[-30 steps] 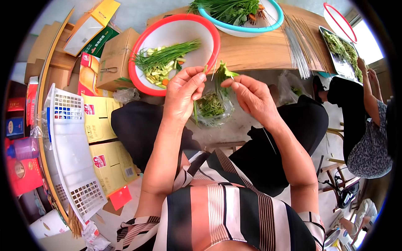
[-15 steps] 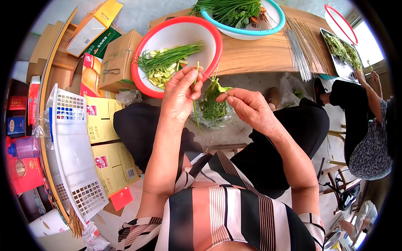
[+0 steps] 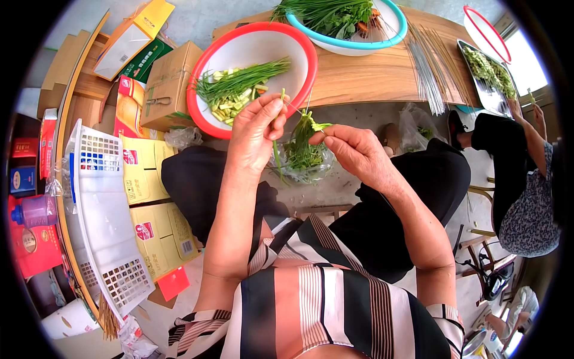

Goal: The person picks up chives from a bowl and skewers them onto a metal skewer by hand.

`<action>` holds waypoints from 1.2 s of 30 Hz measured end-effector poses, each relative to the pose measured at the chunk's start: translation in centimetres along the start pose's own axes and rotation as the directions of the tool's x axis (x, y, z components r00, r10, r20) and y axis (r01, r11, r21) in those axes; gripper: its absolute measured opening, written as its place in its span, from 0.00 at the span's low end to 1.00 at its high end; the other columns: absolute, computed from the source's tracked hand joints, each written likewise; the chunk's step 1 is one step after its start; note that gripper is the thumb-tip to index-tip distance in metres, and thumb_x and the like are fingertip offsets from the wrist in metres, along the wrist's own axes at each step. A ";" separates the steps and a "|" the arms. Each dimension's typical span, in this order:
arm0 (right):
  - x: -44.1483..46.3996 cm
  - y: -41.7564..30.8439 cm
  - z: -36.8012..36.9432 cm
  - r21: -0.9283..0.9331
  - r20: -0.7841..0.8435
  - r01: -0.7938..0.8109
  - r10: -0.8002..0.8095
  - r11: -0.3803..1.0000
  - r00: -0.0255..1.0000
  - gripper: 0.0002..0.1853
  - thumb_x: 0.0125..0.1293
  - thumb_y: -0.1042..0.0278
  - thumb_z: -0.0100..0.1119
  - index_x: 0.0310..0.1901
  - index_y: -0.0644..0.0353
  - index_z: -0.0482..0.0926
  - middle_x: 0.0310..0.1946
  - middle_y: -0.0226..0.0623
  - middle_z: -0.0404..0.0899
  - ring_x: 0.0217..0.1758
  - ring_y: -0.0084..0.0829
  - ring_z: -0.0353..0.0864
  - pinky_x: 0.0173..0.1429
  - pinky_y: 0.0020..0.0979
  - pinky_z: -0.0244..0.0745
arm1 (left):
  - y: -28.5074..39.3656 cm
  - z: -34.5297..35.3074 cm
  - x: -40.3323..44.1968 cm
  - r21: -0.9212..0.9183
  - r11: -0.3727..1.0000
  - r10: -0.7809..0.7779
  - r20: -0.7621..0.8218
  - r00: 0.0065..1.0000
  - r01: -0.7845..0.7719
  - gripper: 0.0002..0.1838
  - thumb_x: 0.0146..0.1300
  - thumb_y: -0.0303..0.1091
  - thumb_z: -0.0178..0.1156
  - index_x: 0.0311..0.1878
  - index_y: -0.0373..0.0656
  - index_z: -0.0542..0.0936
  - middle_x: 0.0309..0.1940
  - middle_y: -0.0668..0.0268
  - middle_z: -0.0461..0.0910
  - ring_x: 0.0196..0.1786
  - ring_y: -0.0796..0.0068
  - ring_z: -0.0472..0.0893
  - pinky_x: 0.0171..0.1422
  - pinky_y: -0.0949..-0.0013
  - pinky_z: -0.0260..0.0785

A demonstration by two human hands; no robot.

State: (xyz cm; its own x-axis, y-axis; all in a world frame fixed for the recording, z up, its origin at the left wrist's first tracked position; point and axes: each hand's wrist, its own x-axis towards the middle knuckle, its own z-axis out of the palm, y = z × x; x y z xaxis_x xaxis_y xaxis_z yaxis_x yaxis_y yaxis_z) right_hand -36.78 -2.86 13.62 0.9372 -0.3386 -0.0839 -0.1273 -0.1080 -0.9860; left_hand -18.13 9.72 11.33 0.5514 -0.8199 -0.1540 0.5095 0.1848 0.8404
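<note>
My left hand (image 3: 257, 128) is closed, pinching a slim green chive stalk (image 3: 283, 94) whose tail hangs below the fingers. My right hand (image 3: 356, 149) is closed around what looks like a thin skewer, mostly hidden by the fingers. Folded green stalks (image 3: 306, 124) are bunched on it just in front of those fingertips, and its fine tip reaches toward my left fingers. Below and behind lies a clear plastic bag (image 3: 323, 172) with more greens. Beyond my left hand, a red-rimmed white basin (image 3: 299, 48) holds cut vegetable pieces (image 3: 230, 109) and a chive bundle (image 3: 251, 78).
On the wooden table (image 3: 353, 78) stand a blue-rimmed basin (image 3: 403, 33) of greens, thin skewers (image 3: 427, 75) and a metal tray (image 3: 509, 106) of filled skewers. Cardboard boxes (image 3: 158, 173) and a white plastic basket (image 3: 110, 209) are at left. Another person's hands (image 3: 538, 116) work at right.
My left hand has shifted very slightly left, and the chive stalk in it has dropped a little. My right hand stays almost where it was. The other person's hand has moved slightly.
</note>
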 end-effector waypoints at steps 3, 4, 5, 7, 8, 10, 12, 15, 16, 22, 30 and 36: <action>0.0 0.1 0.0 0.005 -0.003 0.001 -0.001 1.000 1.000 0.12 0.72 0.67 0.49 0.46 0.63 0.81 0.16 0.28 0.64 0.22 0.17 0.61 0.27 0.26 0.62 | 0.0 -0.1 0.0 0.011 1.000 0.006 -0.006 1.000 -0.006 0.10 0.65 0.29 0.61 0.46 0.36 0.81 0.34 0.67 0.79 0.29 0.84 0.71 0.27 0.82 0.59; 0.0 0.1 0.0 0.005 -0.003 -0.003 0.003 1.000 1.000 0.12 0.72 0.67 0.49 0.46 0.63 0.81 0.16 0.28 0.64 0.22 0.17 0.61 0.27 0.26 0.62 | 0.0 -0.1 0.0 0.011 1.000 0.009 -0.010 1.000 -0.009 0.10 0.65 0.29 0.61 0.46 0.36 0.81 0.34 0.67 0.79 0.29 0.84 0.71 0.27 0.82 0.60; 0.0 0.1 0.1 0.005 -0.002 -0.003 0.003 1.000 1.000 0.12 0.72 0.67 0.49 0.46 0.63 0.81 0.16 0.28 0.64 0.22 0.17 0.61 0.27 0.26 0.62 | 0.1 -0.2 -0.1 0.011 1.000 0.010 -0.010 1.000 -0.009 0.10 0.65 0.29 0.61 0.46 0.36 0.81 0.34 0.67 0.79 0.29 0.84 0.71 0.27 0.82 0.60; 0.1 0.2 0.1 0.016 0.004 0.004 -0.004 1.000 1.000 0.12 0.72 0.67 0.49 0.46 0.63 0.81 0.16 0.26 0.63 0.22 0.16 0.61 0.27 0.25 0.61 | 0.3 -0.2 -0.2 0.035 0.999 -0.009 0.000 1.000 0.009 0.10 0.64 0.28 0.62 0.47 0.35 0.81 0.34 0.66 0.79 0.29 0.84 0.71 0.28 0.82 0.60; 0.0 0.1 0.1 0.016 0.004 0.004 -0.004 1.000 1.000 0.12 0.72 0.67 0.49 0.46 0.63 0.81 0.16 0.26 0.63 0.22 0.16 0.61 0.27 0.25 0.61 | 0.4 -0.3 -0.2 0.035 0.999 -0.010 0.000 1.000 0.010 0.10 0.64 0.28 0.62 0.47 0.35 0.81 0.34 0.66 0.79 0.29 0.84 0.71 0.28 0.82 0.60; 0.0 0.0 0.0 0.037 0.025 -0.024 0.023 0.999 0.999 0.12 0.72 0.67 0.50 0.46 0.62 0.81 0.16 0.25 0.63 0.21 0.15 0.59 0.26 0.24 0.60 | 0.6 -0.4 -0.2 0.044 0.999 -0.020 0.013 1.000 0.019 0.10 0.64 0.28 0.62 0.47 0.35 0.81 0.35 0.66 0.79 0.29 0.84 0.72 0.27 0.82 0.60; -0.1 0.0 0.0 0.042 0.031 -0.025 0.024 0.999 0.999 0.12 0.73 0.66 0.50 0.46 0.62 0.81 0.16 0.24 0.62 0.21 0.15 0.59 0.26 0.23 0.59 | 0.7 -0.5 -0.2 0.044 0.999 -0.022 0.026 0.999 0.021 0.10 0.64 0.28 0.62 0.47 0.35 0.81 0.35 0.65 0.80 0.29 0.84 0.72 0.27 0.82 0.60; 0.0 0.1 0.1 0.070 0.039 -0.023 0.021 0.997 0.999 0.12 0.73 0.66 0.49 0.46 0.62 0.81 0.16 0.22 0.62 0.21 0.14 0.57 0.25 0.22 0.57 | 1.0 -0.5 -0.2 0.054 0.998 -0.026 0.050 0.998 0.024 0.10 0.63 0.28 0.62 0.47 0.35 0.81 0.36 0.65 0.80 0.29 0.83 0.72 0.27 0.82 0.60; 0.0 0.2 0.1 0.094 0.042 -0.020 0.016 0.995 0.999 0.12 0.74 0.66 0.49 0.46 0.62 0.81 0.16 0.22 0.62 0.21 0.13 0.57 0.25 0.22 0.56 | 1.0 -0.6 -0.2 0.064 0.998 -0.028 0.060 0.998 0.024 0.10 0.63 0.28 0.62 0.46 0.35 0.81 0.36 0.65 0.80 0.29 0.83 0.72 0.27 0.82 0.60; -0.1 0.1 0.1 0.159 0.076 -0.037 0.025 0.987 0.997 0.13 0.74 0.65 0.49 0.46 0.62 0.81 0.17 0.18 0.60 0.21 0.12 0.55 0.24 0.20 0.53 | 1.4 -0.3 -0.4 0.097 0.995 -0.035 0.026 0.999 0.032 0.10 0.63 0.28 0.63 0.46 0.36 0.82 0.34 0.66 0.81 0.29 0.84 0.72 0.26 0.82 0.58; 0.1 0.1 0.0 0.232 0.086 -0.054 0.035 0.971 0.996 0.14 0.75 0.63 0.48 0.44 0.61 0.81 0.15 0.17 0.59 0.19 0.11 0.54 0.23 0.19 0.50 | -0.2 0.6 -0.4 0.294 0.954 0.016 0.137 0.990 -0.056 0.08 0.62 0.26 0.62 0.44 0.36 0.82 0.37 0.65 0.81 0.37 0.78 0.76 0.43 0.75 0.68; 0.4 0.7 -0.2 0.327 0.103 -0.076 0.044 0.942 0.994 0.14 0.75 0.61 0.48 0.44 0.60 0.80 0.12 0.17 0.58 0.15 0.10 0.53 0.20 0.17 0.47 | -0.5 2.0 0.1 0.283 0.957 -0.020 0.292 0.956 -0.066 0.10 0.64 0.28 0.61 0.47 0.35 0.81 0.45 0.63 0.82 0.52 0.73 0.78 0.60 0.69 0.69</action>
State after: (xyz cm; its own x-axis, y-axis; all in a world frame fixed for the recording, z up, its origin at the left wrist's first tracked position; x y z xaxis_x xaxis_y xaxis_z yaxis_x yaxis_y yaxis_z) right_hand -36.55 -3.29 12.88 0.9592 -0.2445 -0.1418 -0.0847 0.2301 -0.9695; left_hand -19.64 8.51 11.95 0.3244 -0.9459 -0.0122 0.2641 0.0781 0.9613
